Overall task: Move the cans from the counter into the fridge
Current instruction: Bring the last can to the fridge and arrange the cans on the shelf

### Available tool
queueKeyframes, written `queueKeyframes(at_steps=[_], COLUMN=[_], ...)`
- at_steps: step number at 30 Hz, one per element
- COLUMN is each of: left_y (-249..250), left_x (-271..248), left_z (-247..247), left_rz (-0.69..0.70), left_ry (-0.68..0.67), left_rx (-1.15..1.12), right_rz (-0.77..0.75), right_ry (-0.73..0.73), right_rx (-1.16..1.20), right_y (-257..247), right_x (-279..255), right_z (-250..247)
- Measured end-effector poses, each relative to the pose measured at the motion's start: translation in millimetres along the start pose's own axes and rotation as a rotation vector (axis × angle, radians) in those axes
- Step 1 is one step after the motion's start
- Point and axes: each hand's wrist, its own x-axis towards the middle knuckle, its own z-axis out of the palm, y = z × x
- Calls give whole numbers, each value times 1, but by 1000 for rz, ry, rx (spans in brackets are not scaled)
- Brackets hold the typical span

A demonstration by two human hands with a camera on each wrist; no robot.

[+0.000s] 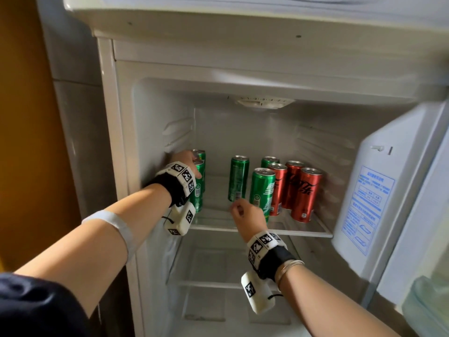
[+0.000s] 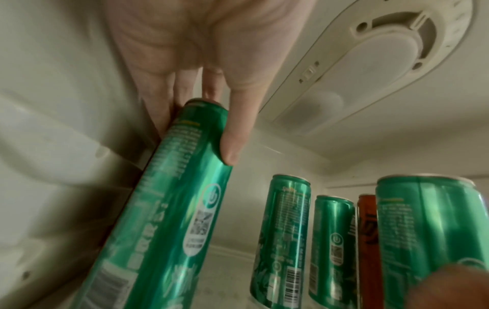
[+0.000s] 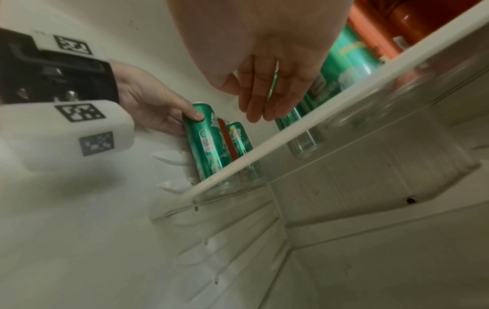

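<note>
On the fridge's upper glass shelf (image 1: 303, 233) stand several green and red cans. My left hand (image 1: 184, 161) grips a green can (image 1: 198, 190) near its top, at the shelf's left end close to the side wall; the left wrist view shows my thumb (image 2: 232, 135) on this green can (image 2: 172, 209), which leans slightly. Another green can (image 1: 199, 154) stands just behind it. My right hand (image 1: 245, 215) hovers in front of the middle green cans (image 1: 238, 178), fingers (image 3: 262, 100) relaxed and holding nothing. Three red cans (image 1: 306, 193) stand at the right.
The open fridge door (image 1: 364, 203) with a blue label stands at the right. A lower shelf (image 1: 206, 285) lies beneath the can shelf. A thermostat dial (image 1: 262, 103) sits on the compartment ceiling. Between the left cans and the middle cans the shelf is bare.
</note>
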Motion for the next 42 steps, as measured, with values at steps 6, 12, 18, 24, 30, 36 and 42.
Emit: queueKeyframes(at_steps=[6,12,18,24,30,36,42], left_y=[14,13,10,6,0,1,1], left_x=[-8,-9,-11,-4,10,19,26], left_z=[-7,-11,-14,-13,2,9,11], left_rz=[71,106,123,110,88,56,67], left_ry=[33,54,12,43,36,-29,-74], left_rx=[296,379,470,249,174,184,227], right_rz=[-214,-49,190,307,263,287,278], right_ry=[306,564,297,192,-13,-121,-162], right_rx=[-2,-157,28,-60,-65,-13,13], right_y=[-9,-1,6,-1,-28,-47,-52], right_x=[1,6,6,15,43,86,120], right_z=[-28,-41,-41,-43,-22,8,29])
